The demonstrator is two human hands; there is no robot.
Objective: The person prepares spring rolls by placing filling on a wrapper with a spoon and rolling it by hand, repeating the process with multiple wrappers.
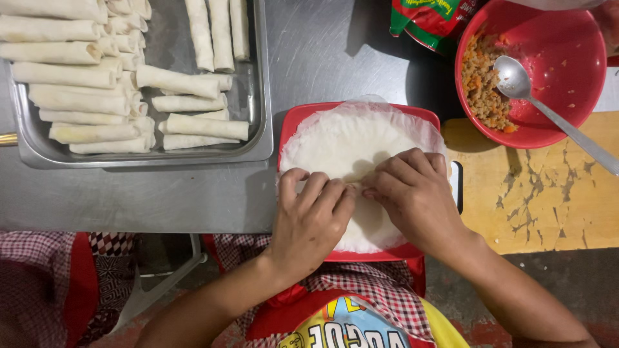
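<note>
A thin white round wrapper point(348, 138) lies on a red board point(303, 116) at the table's near edge. My left hand point(313, 219) and my right hand point(412, 193) rest side by side on the wrapper's near half, fingertips pinching and folding its edge over whatever lies beneath. The filling under my fingers is hidden.
A metal tray point(258, 145) at the upper left holds several rolled white spring rolls point(177, 80). A red bowl point(574, 109) of minced filling with a metal spoon point(554, 113) stands at the upper right, beside a red-green packet point(432, 19). A worn yellow cutting board point(548, 193) lies to the right.
</note>
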